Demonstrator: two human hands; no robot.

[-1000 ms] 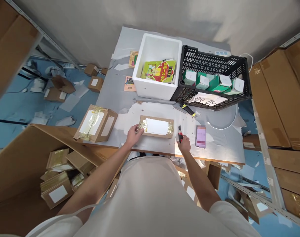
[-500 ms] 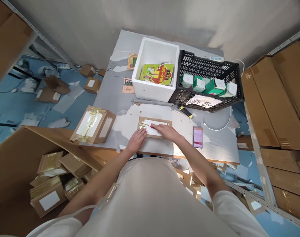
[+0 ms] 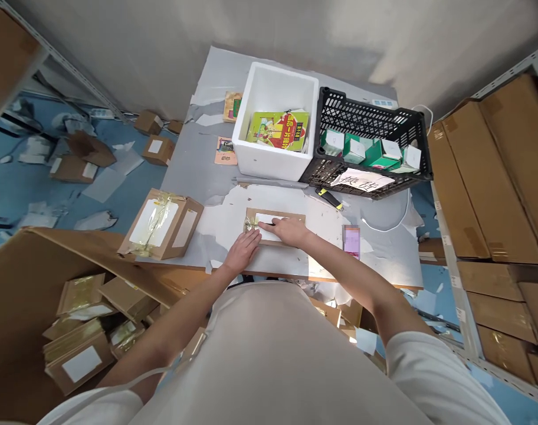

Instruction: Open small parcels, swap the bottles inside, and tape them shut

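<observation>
A small flat cardboard box [image 3: 302,218] lies near the table's front edge, with a white label and clear tape at its left end. My left hand [image 3: 243,251] lies on the box's near left corner with fingers stretched out. My right hand [image 3: 289,230] is over the label, index finger pointing left toward the tape. Its other fingers are curled around a slim tool, mostly hidden; only a dark bit shows by the knuckles. To the left stands a larger taped cardboard box [image 3: 184,227]. A black and yellow utility knife [image 3: 330,199] lies beyond my right hand.
A white foam box [image 3: 269,162] with books and a black crate [image 3: 313,171] with green boxes stand at the back. A phone [image 3: 351,241] lies at the right. A large carton [image 3: 12,283] with parcels is at lower left; shelves of cartons [image 3: 468,183] are at right.
My right hand has slid left along the label, its index finger now extended near the tape. The tool's thin tip and red part, seen before, are now hidden. My left hand stays on the box.
</observation>
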